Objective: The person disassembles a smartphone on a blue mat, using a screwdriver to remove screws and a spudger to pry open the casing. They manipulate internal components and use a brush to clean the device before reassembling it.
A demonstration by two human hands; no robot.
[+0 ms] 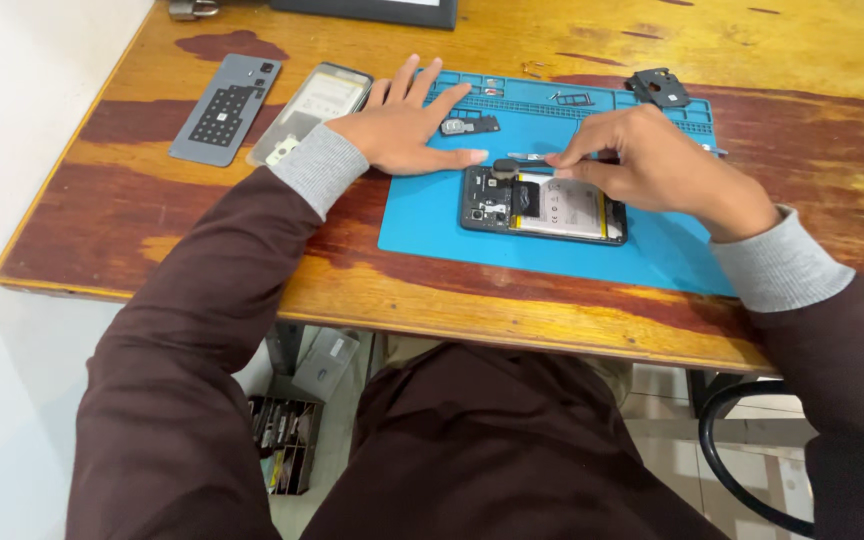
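An opened phone (542, 205) with its back off lies on a blue work mat (432, 225), showing a white battery and dark circuit parts. My left hand (407, 125) rests flat on the mat's left edge, fingers spread, thumb pointing toward the phone's top. My right hand (652, 165) hovers over the phone's upper right, fingers pinched on a thin metal tool (524, 158) whose dark end sits near the phone's top edge.
A grey back cover (224, 108) and a clear phone case (310, 112) lie left of the mat on the wooden table (452, 300). Small black parts (658, 88) and a bracket (470, 125) sit on the mat's far side. A chair rim (727, 460) shows below right.
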